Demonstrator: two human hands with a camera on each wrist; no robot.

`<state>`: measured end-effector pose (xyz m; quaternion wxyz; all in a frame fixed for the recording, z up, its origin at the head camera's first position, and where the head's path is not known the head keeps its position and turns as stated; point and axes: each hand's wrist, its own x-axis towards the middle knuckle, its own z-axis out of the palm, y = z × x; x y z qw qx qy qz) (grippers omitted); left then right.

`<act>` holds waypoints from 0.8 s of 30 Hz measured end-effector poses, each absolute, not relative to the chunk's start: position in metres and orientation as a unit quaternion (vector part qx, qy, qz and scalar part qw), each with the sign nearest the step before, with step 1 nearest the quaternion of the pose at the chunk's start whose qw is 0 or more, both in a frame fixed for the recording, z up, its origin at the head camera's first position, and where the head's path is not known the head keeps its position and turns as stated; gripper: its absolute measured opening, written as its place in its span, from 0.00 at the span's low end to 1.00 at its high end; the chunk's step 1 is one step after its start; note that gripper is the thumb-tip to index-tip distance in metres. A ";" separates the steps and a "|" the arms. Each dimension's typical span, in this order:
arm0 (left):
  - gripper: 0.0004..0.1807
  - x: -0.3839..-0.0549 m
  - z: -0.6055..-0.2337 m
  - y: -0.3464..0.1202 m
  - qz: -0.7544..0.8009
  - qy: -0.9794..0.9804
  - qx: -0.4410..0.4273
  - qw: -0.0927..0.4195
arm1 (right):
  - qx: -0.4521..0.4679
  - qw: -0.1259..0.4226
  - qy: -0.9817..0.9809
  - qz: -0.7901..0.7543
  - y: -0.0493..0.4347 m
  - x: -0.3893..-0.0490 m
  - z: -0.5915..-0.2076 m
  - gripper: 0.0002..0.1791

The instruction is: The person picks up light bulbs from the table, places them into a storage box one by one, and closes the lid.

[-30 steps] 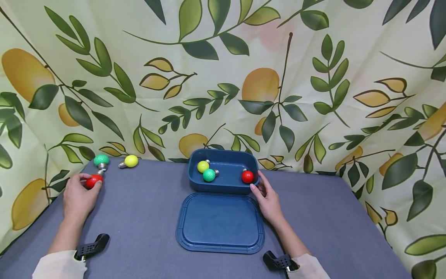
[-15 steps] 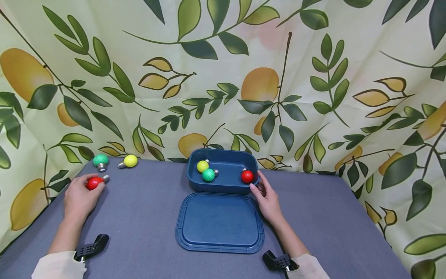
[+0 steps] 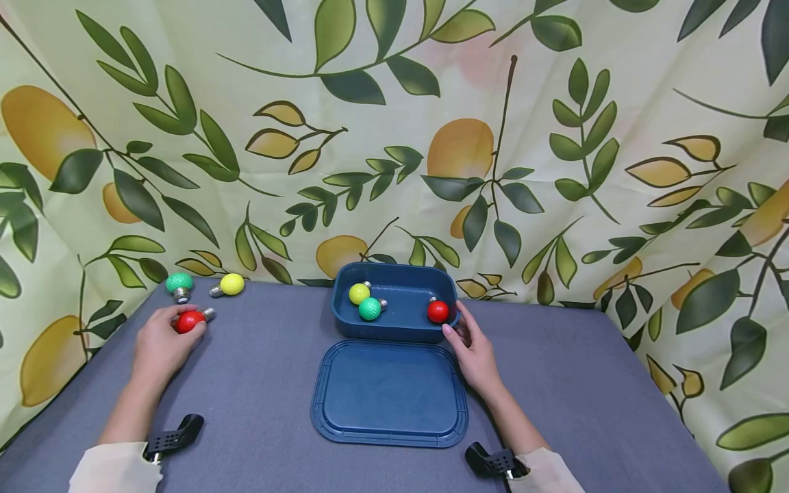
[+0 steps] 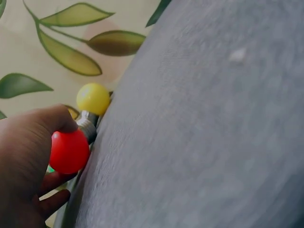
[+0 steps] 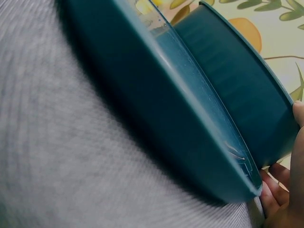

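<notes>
The left hand (image 3: 161, 344) pinches a red bulb (image 3: 190, 320) left of the blue box (image 3: 394, 332), whose right end the right hand (image 3: 473, 352) holds.

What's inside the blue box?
The box holds a yellow bulb, a green bulb and a red bulb; the floor directly beneath them is covered.

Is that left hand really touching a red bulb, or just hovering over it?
Touching: the head view shows the left hand pinching the red bulb between thumb and fingers.
</notes>
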<state>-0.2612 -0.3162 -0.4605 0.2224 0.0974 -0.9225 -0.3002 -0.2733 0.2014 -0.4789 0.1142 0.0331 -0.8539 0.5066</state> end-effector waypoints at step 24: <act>0.23 -0.266 -0.460 -0.287 -0.296 -0.930 0.050 0.214 | 0.028 0.104 -0.854 0.509 0.201 -0.274 -0.478 0.35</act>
